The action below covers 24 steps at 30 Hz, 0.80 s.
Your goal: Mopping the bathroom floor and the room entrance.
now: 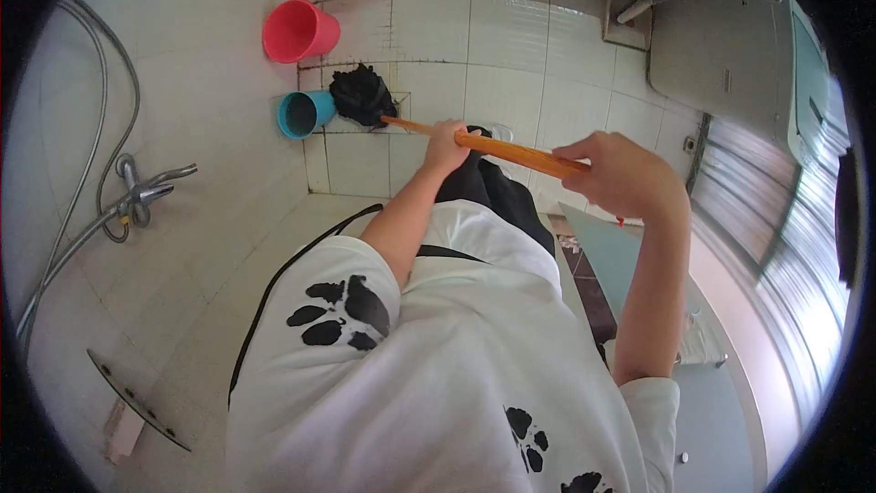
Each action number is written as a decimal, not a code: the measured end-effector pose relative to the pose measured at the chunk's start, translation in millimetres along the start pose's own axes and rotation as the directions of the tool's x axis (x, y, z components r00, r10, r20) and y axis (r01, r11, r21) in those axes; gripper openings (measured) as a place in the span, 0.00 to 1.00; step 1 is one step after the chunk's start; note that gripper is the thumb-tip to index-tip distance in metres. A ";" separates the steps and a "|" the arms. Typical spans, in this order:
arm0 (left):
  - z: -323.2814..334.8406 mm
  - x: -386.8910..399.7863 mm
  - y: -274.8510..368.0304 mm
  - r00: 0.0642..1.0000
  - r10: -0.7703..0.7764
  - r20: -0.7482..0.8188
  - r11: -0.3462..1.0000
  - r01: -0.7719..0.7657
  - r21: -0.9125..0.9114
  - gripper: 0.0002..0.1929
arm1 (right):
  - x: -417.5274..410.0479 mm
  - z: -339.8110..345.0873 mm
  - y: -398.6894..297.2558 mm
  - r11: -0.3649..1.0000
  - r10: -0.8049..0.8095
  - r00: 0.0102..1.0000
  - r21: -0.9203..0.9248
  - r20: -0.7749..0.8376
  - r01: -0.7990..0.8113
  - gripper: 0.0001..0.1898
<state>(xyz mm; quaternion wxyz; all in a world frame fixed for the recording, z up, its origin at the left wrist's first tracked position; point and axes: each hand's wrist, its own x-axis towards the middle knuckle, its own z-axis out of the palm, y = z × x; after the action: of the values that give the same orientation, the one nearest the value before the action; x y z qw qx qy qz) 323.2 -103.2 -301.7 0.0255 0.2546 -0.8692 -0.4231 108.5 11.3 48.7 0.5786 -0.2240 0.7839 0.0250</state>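
Note:
A mop's wooden handle [523, 153] slants across in front of me, and both of my hands are on it. My left hand [449, 146] is wrapped around its lower part. Nearer the top end, my right hand [623, 174] grips it, with the palm covering the tip. The black cloth mop head [363, 94] lies bunched on the tiled floor [428, 92]. Just left of it, and seemingly touching it, is a small blue bucket [306, 114]. Behind that is a red bucket [300, 31].
On the left wall are a metal shower mixer tap [140, 192] and a looped hose [133, 92]. A glass corner shelf [137, 400] juts out at lower left. A boxy appliance [725, 72] with a pale pipe stands at upper right. A pale door [602, 260] is at my right.

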 end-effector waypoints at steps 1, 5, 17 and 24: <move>0.5 -1.9 1.6 1.000 0.012 -0.015 1.000 -0.011 0.009 0.19 | -4.7 7.4 0.1 1.000 0.004 1.000 -0.021 -0.013 -0.004 0.19; 1.6 -4.7 13.6 0.988 -0.019 -0.156 0.999 0.013 -0.042 0.15 | -31.3 35.1 0.3 0.976 -0.204 0.959 -0.113 -0.199 0.184 0.19; 14.9 67.7 105.1 0.889 0.090 -0.450 0.944 -0.220 -0.246 0.15 | -120.0 64.6 -5.8 0.958 0.008 0.902 -0.256 -0.432 -0.131 0.25; 75.2 72.1 172.2 0.985 0.170 0.001 0.950 -0.164 -0.265 0.14 | -132.0 43.8 58.8 0.957 0.168 0.855 -0.127 -0.491 -0.261 0.22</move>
<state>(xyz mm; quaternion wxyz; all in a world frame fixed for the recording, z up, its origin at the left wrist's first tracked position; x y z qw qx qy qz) 168.6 5.9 -233.3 0.0847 0.1695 -0.8238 -0.5342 155.8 119.7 142.6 0.3381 -0.1881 0.9158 0.1081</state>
